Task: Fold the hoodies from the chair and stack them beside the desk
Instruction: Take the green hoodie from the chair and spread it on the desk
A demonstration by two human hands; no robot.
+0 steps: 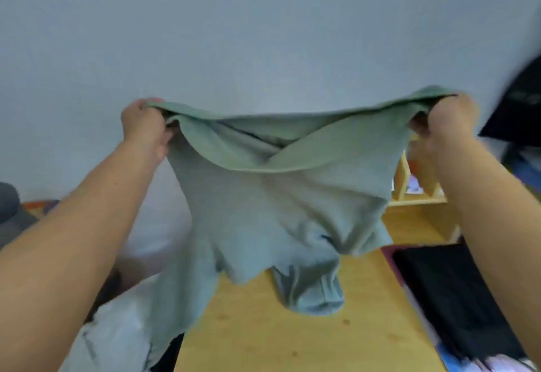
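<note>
I see the left hand [145, 126] and the right hand [450, 117] up high, far apart. Each one has its fingers curled tight round a top corner of the soft pale green cloth hoodie [263, 196]. The hoodie hangs stretched between them in the air, in front of the plain grey wall [263, 35]. Its bottom end dangles over the yellow wooden desk [292, 336]. A flat black thing [456, 292] lies on the desk at the right.
</note>
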